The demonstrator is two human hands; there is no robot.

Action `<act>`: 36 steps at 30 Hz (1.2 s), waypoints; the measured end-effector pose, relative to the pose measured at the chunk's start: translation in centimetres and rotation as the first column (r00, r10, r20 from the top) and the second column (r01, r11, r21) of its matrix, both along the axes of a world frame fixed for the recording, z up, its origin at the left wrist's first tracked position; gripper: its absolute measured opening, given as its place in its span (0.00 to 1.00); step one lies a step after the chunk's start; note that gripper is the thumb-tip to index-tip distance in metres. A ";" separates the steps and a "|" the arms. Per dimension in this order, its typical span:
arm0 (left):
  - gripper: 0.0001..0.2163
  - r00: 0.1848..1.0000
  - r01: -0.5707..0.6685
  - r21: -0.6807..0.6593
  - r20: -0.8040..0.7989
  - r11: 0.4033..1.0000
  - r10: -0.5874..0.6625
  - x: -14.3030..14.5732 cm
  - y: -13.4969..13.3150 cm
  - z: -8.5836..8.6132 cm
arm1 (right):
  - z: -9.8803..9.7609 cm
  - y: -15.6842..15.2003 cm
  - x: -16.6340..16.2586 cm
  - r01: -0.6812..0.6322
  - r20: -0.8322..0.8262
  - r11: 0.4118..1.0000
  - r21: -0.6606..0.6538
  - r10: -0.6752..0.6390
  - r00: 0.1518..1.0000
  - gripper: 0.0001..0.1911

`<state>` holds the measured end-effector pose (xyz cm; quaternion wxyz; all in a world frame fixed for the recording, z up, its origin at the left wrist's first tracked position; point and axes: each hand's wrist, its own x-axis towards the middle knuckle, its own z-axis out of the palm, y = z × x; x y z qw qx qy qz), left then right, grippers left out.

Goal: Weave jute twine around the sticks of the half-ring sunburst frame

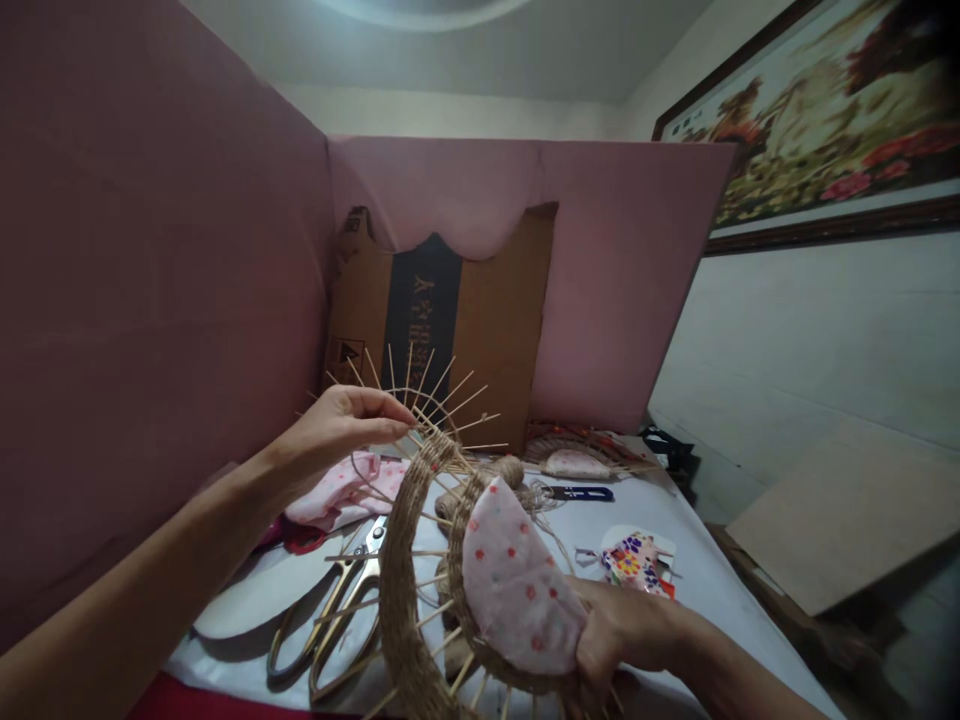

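Note:
A half-round woven piece (396, 570) of brown twine, with thin sticks fanning out past its edge, is held up in front of me. Its centre is a half circle of white-pink cloth (517, 590) with red spots. My right hand (619, 628) grips the lower right end of this piece, its fingertips partly hidden behind. At the upper end, my left hand (360, 412) is closed in a pinch among the sticks, on a thin strand of twine (358, 470) that loops down below it. Behind the weaving, a ball of twine (506, 470) is partly covered.
Large scissors (345, 610) lie on the white tabletop (697, 580), beside a pale oval board (255, 600) and pink cloth (345, 490). To the right are a dark blue-handled tool (581, 493) and a flowered item (636, 562). Another woven piece (577, 462) lies near the cardboard (495, 330).

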<state>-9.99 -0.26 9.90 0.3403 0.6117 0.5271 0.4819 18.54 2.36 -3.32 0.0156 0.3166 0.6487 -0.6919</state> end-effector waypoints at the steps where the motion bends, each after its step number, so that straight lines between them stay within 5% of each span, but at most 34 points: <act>1: 0.07 0.998 -0.012 0.027 -0.057 1.000 0.014 0.1 -0.1 0.3 | 0.1 0.0 0.0 0.006 0.011 1.000 -0.005 -0.006 1.000 0.10; 4: 0.07 0.955 -0.014 0.182 -0.290 0.983 0.068 0.6 -0.3 0.6 | 0.2 0.1 0.0 0.008 0.026 1.000 0.005 -0.008 1.000 0.10; 7: 0.07 0.815 0.021 0.441 -0.527 0.897 0.240 1.2 -0.8 0.2 | 0.0 0.2 0.0 0.011 0.021 1.000 0.003 -0.011 1.000 0.08; 10: 0.07 0.649 0.061 0.595 -0.634 0.802 0.421 2.1 -1.5 -0.6 | -0.3 0.2 0.1 0.027 0.020 0.999 -0.017 -0.027 0.999 0.08; 13: 0.06 0.580 0.095 0.636 -0.661 0.766 0.477 2.8 -2.3 -1.3 | -0.2 0.2 0.1 0.038 0.041 0.999 -0.014 -0.038 0.998 0.08; 20: 0.07 0.657 0.083 0.683 -0.585 0.725 0.476 3.6 -2.8 -2.6 | 0.0 0.0 0.1 0.079 0.023 0.996 -0.050 -0.078 0.997 0.09; 28: 0.04 0.793 -0.008 0.659 -0.453 0.752 0.406 2.7 -2.8 -2.7 | -0.1 0.1 0.1 0.070 0.016 0.997 -0.028 -0.070 0.997 0.08; 36: 0.06 0.740 -0.024 0.631 -0.511 0.775 0.438 2.0 -3.3 -2.8 | 0.0 0.0 0.1 0.074 0.003 0.997 -0.037 -0.074 0.997 0.07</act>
